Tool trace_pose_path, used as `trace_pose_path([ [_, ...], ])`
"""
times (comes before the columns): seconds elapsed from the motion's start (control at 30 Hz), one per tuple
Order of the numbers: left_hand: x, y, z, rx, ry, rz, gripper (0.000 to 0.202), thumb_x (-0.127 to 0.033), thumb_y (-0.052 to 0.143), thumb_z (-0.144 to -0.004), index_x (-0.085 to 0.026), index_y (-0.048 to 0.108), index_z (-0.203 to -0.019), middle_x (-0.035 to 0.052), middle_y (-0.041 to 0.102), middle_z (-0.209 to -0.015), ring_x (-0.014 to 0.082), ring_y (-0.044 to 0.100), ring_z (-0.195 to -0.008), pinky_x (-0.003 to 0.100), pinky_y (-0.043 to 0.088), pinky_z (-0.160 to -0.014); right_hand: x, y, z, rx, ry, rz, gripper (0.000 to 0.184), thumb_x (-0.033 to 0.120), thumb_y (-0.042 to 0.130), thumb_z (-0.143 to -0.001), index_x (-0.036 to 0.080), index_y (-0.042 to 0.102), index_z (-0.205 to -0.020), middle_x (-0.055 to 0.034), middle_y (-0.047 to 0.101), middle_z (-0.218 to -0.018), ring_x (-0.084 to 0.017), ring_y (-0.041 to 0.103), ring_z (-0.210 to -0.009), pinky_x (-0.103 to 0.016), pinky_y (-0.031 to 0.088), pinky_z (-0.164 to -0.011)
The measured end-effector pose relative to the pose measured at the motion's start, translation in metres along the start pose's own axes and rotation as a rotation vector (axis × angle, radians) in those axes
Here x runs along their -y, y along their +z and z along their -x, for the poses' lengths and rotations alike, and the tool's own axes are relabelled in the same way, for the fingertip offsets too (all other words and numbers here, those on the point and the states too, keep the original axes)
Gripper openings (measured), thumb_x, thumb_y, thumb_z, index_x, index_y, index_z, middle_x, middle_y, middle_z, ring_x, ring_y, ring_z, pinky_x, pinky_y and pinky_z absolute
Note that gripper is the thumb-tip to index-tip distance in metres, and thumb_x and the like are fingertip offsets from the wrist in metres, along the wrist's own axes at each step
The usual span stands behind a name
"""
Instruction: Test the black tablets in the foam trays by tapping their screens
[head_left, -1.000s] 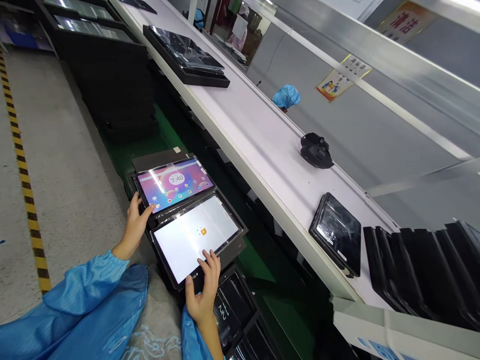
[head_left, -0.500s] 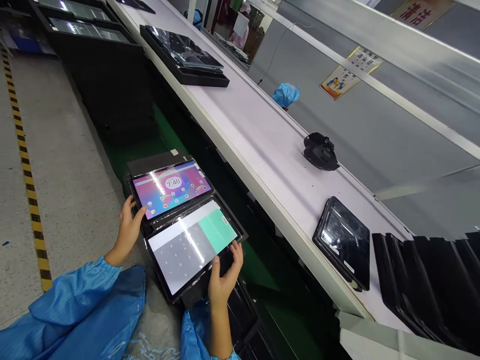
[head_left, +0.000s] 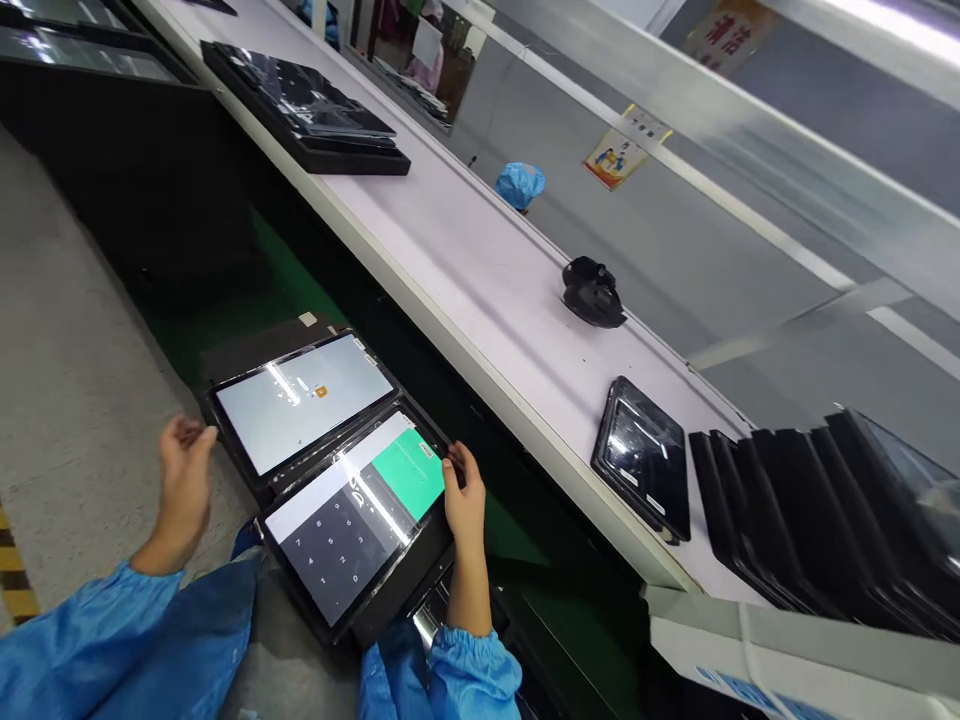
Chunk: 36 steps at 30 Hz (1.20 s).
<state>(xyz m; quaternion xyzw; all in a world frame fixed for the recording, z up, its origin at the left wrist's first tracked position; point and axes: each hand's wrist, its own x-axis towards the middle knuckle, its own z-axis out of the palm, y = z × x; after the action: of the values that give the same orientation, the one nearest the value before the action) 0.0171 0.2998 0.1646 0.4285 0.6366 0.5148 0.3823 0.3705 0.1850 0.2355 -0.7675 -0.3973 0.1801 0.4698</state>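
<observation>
The long pale worktop [head_left: 480,270] runs slantwise past me, from upper left down to the right. At its upper-left side, off the worktop, stands a tall black stack [head_left: 127,190] with glossy panels at its top. Near the right end, a row of black trays [head_left: 780,520] leans over at a slant. Further up, a flat black tray [head_left: 345,160] carries dark, shiny sheets. Below the worktop's edge, right in front of me, a black holder [head_left: 330,448] bears two lit tablets side by side. The near tablet [head_left: 354,518] shows a number pad with a green block; the far tablet [head_left: 304,402] shows a pale screen with a small orange mark. A pile of dark tablets [head_left: 643,458] lies on the worktop near the slanting row. My left hand [head_left: 182,480] is in the air beside the far tablet, fingers loosely curled, holding nothing. My right hand [head_left: 466,500] has thumb and fingers at the near tablet's right corner; I can't tell whether they pinch it or the holder. A dark object [head_left: 592,292] sits by the worktop's far edge, and beyond it shows a co-worker's blue cap [head_left: 520,185].
</observation>
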Motion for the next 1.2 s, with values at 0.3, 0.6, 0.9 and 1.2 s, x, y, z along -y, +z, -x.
trace_pose_path([
  [0.3, -0.027, -0.027, -0.074, 0.038, -0.030, -0.016, 0.054, -0.063, 0.045, -0.093, -0.032, 0.047, -0.136, 0.0073, 0.048, -0.149, 0.0329, 0.042, -0.141, 0.061, 0.035, -0.121, 0.016, -0.001, -0.018, 0.237, 0.113, 0.169, 0.035, 0.050, 0.062, -0.084, 0.024, 0.075, -0.104, -0.0066, 0.075, -0.114, -0.030, 0.067, -0.113, -0.045, 0.049, -0.102],
  [0.6, -0.069, -0.001, -0.074, 0.249, 0.257, -0.229, 0.053, -0.059, 0.045, -0.093, -0.030, 0.050, -0.137, 0.0067, 0.049, -0.146, 0.0331, 0.043, -0.138, 0.060, 0.037, -0.118, 0.007, -0.011, -0.011, 0.252, 0.077, 0.068, 0.038, 0.042, 0.063, -0.082, 0.025, 0.072, -0.114, -0.0064, 0.071, -0.125, -0.029, 0.064, -0.120, -0.045, 0.045, -0.107],
  [0.9, -0.080, 0.038, -0.063, 0.757, 0.755, -0.459, 0.045, -0.057, 0.042, -0.096, -0.026, 0.066, -0.117, 0.0072, 0.059, -0.130, 0.0291, 0.051, -0.127, 0.049, 0.043, -0.110, 0.015, 0.002, -0.013, 0.175, 0.181, 0.291, 0.038, 0.055, 0.066, -0.081, 0.029, 0.074, -0.109, -0.0047, 0.074, -0.119, -0.034, 0.064, -0.116, -0.050, 0.046, -0.101],
  [1.2, -0.095, 0.110, -0.065, 0.848, 0.944, -0.669, 0.057, -0.059, 0.029, -0.099, -0.027, 0.059, -0.137, 0.0116, 0.044, -0.151, 0.0358, 0.028, -0.146, 0.058, 0.030, -0.117, 0.009, -0.007, -0.008, 0.157, 0.106, 0.079, 0.036, 0.045, 0.067, -0.080, 0.027, 0.072, -0.111, -0.0057, 0.073, -0.120, -0.031, 0.065, -0.117, -0.048, 0.047, -0.104],
])
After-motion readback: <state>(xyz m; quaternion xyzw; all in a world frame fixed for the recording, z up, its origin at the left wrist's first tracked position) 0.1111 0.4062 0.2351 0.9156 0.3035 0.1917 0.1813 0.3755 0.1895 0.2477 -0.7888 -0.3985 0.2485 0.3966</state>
